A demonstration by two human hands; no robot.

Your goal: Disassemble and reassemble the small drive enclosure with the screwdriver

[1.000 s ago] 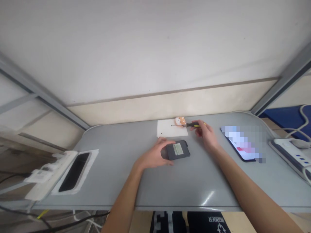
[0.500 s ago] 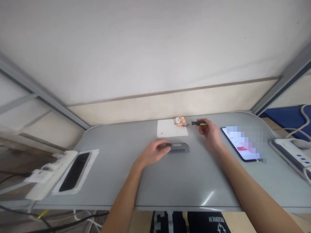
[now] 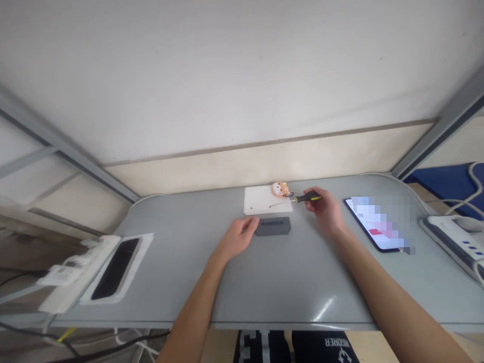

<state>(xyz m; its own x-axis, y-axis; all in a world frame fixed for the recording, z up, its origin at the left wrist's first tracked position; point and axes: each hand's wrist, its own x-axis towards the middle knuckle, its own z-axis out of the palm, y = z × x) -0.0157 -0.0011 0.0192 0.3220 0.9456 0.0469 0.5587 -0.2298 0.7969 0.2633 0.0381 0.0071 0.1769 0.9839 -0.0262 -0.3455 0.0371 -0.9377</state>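
Observation:
My left hand (image 3: 240,234) pinches the left end of a dark grey slotted box (image 3: 274,227), whose row of vent slots faces up and away from me. A screwdriver (image 3: 308,197) with a black and yellow handle is gripped in my right hand (image 3: 323,209). Its thin shaft points left over a white sheet of paper (image 3: 259,196), with the tip above the paper's lower part. On that sheet lie a small dark speck, perhaps a screw (image 3: 251,207), and an orange-and-white animal-faced round item (image 3: 280,189) with a dark loop.
A lit phone (image 3: 372,227) lies to the right, near a white power strip (image 3: 459,247). At the left, a dark phone (image 3: 116,267) rests on white paper beside another power strip (image 3: 81,275) with plugs. The wall stands along the grey table's (image 3: 170,262) back edge.
The slotted box has been turned over in my left hand, so its slots now face up. The screwdriver's tip has dropped from the animal-faced item toward the paper.

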